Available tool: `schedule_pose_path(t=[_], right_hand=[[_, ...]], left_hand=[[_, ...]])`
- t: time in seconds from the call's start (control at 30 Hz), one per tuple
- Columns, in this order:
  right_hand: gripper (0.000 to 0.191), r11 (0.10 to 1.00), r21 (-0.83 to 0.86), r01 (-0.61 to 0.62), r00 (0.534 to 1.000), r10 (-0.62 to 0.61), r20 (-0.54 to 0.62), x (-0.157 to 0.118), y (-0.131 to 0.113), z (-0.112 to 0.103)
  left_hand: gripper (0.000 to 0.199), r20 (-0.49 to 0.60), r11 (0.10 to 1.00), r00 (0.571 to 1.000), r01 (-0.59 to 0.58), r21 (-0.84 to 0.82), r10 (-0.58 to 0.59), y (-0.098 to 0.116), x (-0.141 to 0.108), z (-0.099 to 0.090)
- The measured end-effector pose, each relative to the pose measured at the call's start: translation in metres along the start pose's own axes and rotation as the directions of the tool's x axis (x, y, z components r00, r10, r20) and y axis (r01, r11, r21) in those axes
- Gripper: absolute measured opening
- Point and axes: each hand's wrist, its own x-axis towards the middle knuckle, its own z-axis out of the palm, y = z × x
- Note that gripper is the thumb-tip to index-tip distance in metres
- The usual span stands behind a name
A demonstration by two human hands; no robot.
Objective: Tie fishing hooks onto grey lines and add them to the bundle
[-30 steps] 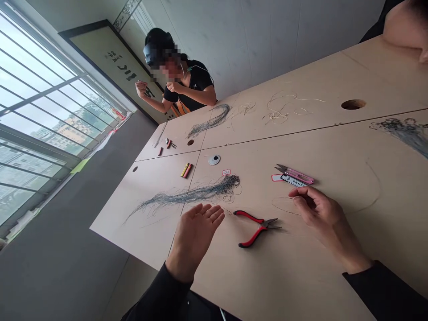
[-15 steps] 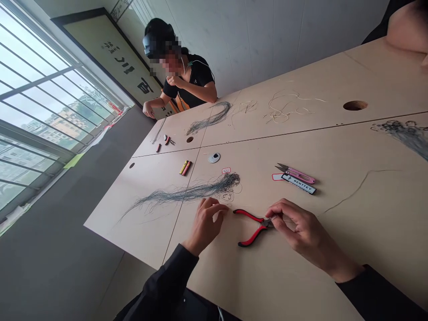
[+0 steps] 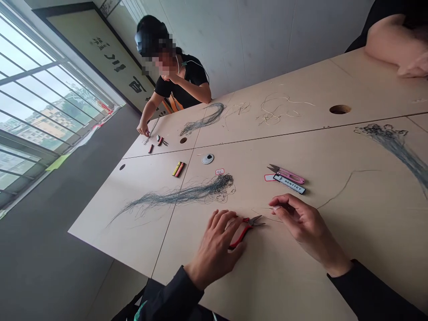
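Observation:
My left hand point(image 3: 219, 245) lies over the handles of red-and-black pliers point(image 3: 245, 232), its fingers spread and its thumb apart. The pliers' jaws point right and stand apart; most of the handles are hidden under the hand. My right hand point(image 3: 301, 227) pinches a thin strand point(image 3: 267, 214) between thumb and forefinger, just right of the jaws. From behind that hand, a longer thin strand point(image 3: 349, 178) runs across the table to the right. Beyond my left hand lies a bundle of dark strands point(image 3: 180, 196) with a curly, looped end.
Pink thread snips point(image 3: 289, 175) and a black BENTTEY-labelled bar point(image 3: 289, 183) lie ahead of my right hand. Farther off are a round disc point(image 3: 207, 158), lighters point(image 3: 178, 169) and another dark bundle point(image 3: 397, 147). A co-worker point(image 3: 180, 80) sits across the table point(image 3: 267, 276).
My left hand has moved right and down onto the pliers' handles, its fingers opening out. My right hand keeps its pinch. The co-worker's lowered hand has reached down onto the table.

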Motion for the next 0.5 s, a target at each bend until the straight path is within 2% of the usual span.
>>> schedule_pose_path(t=[0.13,0.23,0.33,0.4,0.5], right_hand=[[0.024,0.997,0.073,-0.03,0.997,0.036,-0.073,0.002,0.001,-0.004],[0.027,0.982,0.188,-0.024,0.996,0.04,-0.081,0.005,-0.001,-0.003],[0.029,0.961,0.276,-0.017,0.998,0.034,-0.057,0.007,-0.004,-0.001],[0.029,0.957,0.289,-0.014,0.999,0.029,-0.046,0.007,-0.005,0.0],[0.029,0.956,0.293,-0.007,1.0,0.015,-0.025,0.005,-0.007,0.001]], left_hand=[[0.05,-0.064,0.996,0.994,0.092,-0.017,-0.093,-0.032,-0.02,-0.027],[0.046,-0.171,0.967,0.954,0.232,-0.101,-0.247,-0.059,-0.034,-0.055],[0.046,-0.25,0.952,0.919,0.289,-0.1,-0.305,-0.076,-0.037,-0.074],[0.046,-0.297,0.952,0.905,0.289,-0.097,-0.305,-0.074,-0.031,-0.078],[0.042,-0.368,0.949,0.877,0.258,-0.18,-0.308,-0.05,-0.012,-0.068]])
